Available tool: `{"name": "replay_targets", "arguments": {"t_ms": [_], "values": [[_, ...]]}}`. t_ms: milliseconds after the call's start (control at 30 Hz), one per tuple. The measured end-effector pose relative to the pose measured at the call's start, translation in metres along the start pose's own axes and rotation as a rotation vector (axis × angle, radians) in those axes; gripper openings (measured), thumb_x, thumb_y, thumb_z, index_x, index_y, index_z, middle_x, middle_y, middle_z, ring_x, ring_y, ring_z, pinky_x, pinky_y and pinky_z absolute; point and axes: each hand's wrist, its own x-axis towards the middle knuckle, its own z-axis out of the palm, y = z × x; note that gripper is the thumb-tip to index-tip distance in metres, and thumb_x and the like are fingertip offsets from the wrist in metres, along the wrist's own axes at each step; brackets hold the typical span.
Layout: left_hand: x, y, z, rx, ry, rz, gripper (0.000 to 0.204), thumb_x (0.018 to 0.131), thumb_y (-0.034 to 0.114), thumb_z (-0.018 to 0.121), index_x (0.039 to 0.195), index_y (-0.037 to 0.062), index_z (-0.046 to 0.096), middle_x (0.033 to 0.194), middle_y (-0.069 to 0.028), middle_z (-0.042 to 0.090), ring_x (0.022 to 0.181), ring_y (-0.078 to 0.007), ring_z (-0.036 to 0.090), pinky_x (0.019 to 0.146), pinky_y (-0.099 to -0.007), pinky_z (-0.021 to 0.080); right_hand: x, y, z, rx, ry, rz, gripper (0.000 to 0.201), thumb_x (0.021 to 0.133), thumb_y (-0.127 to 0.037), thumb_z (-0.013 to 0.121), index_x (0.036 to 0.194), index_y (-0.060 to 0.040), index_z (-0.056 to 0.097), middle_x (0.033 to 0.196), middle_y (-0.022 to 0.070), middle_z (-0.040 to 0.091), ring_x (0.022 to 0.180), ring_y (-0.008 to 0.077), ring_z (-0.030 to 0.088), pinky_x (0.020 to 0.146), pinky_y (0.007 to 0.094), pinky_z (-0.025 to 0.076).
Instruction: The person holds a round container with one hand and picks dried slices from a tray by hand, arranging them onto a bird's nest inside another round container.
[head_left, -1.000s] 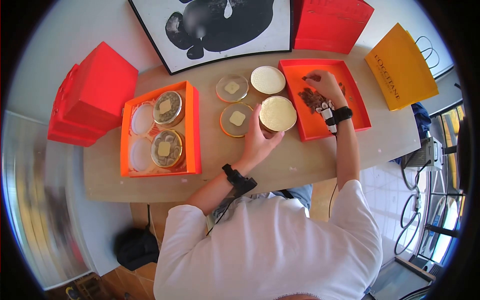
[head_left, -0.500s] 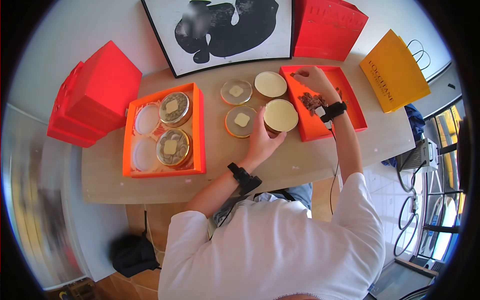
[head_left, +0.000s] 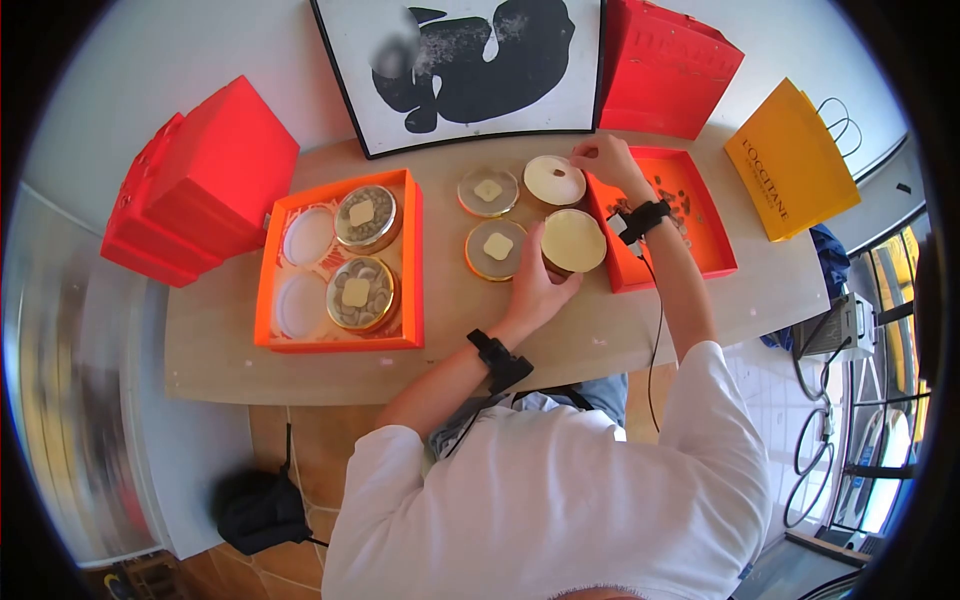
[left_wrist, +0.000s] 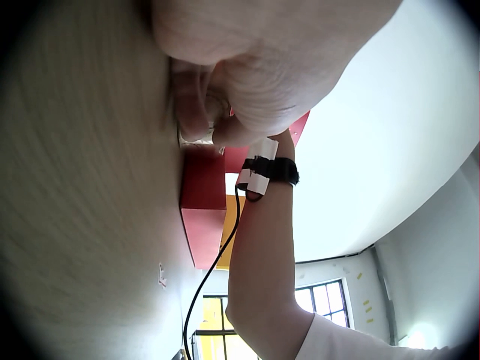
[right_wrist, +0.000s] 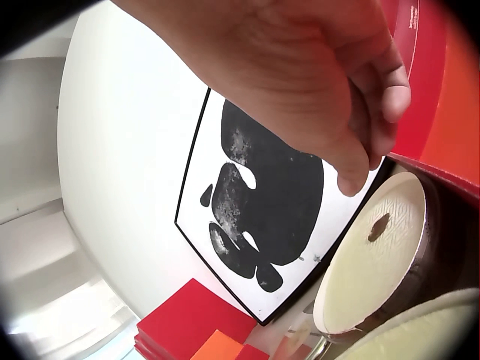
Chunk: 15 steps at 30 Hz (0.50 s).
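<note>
In the head view my left hand (head_left: 541, 294) grips the side of the front round tin (head_left: 574, 241), thumb and fingers around it. Just behind stands another round tin (head_left: 548, 187), pale inside. One brown piece (right_wrist: 379, 227) lies in it, seen in the right wrist view. My right hand (head_left: 608, 163) hovers at that tin's right edge, over the red tray's (head_left: 718, 268) back left corner. Its fingers (right_wrist: 395, 103) bend loosely, with nothing visible between them. Brown pieces (head_left: 673, 208) are scattered in the tray, partly hidden by my right wrist.
Two clear round lids (head_left: 488, 192) lie left of the tins. Farther left, an orange box (head_left: 414, 318) holds two lidded jars (head_left: 364, 293). Behind stand a framed picture (head_left: 500, 70), a red bag (head_left: 672, 75) and a red box (head_left: 225, 150); a yellow bag (head_left: 795, 165) is at the right.
My right hand has moved left from above the brown pieces to the back tin's edge. A brown piece now shows in that tin. My left hand keeps its grip; the head view has shifted slightly.
</note>
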Motion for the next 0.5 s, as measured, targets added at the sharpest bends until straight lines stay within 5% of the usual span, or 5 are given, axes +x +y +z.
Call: {"name": "replay_targets", "arguments": {"t_ms": [100,433,500], "values": [[0.0,-0.002,0.002,-0.009,0.019,0.043,0.106,0.088,0.007,0.086,0.169,0.0044,0.018,0.139,-0.0177,0.059,0.08,-0.0174,0.076,0.063,-0.0307,0.062,-0.005,-0.007,-0.01,0.205,-0.061,0.124,0.021,0.09,-0.021,0.081,0.099,-0.0022,0.084,0.092,0.0134,0.082,0.087,0.0236,0.079,0.084,0.0376,0.063],[0.0,0.008,-0.001,-0.049,-0.019,-0.021,0.105,0.09,0.006,0.085,0.169,0.0048,0.017,0.14,-0.0186,0.059,0.079,-0.0184,0.076,0.061,-0.0308,0.062,-0.003,-0.001,0.0,0.261,-0.144,0.045,0.026,0.091,-0.017,0.078,0.113,-0.0057,0.086,0.102,0.0125,0.085,0.094,0.0213,0.08,0.09,0.0346,0.062],[-0.001,0.011,-0.002,-0.081,-0.038,-0.095,0.106,0.087,0.01,0.087,0.169,0.0036,0.019,0.146,-0.0194,0.055,0.089,-0.0201,0.076,0.073,-0.0326,0.064,-0.006,-0.003,0.004,0.237,-0.156,0.073,0.025,0.09,-0.017,0.078,0.112,-0.0066,0.086,0.103,0.0125,0.085,0.097,0.0217,0.081,0.091,0.0349,0.062]]}}
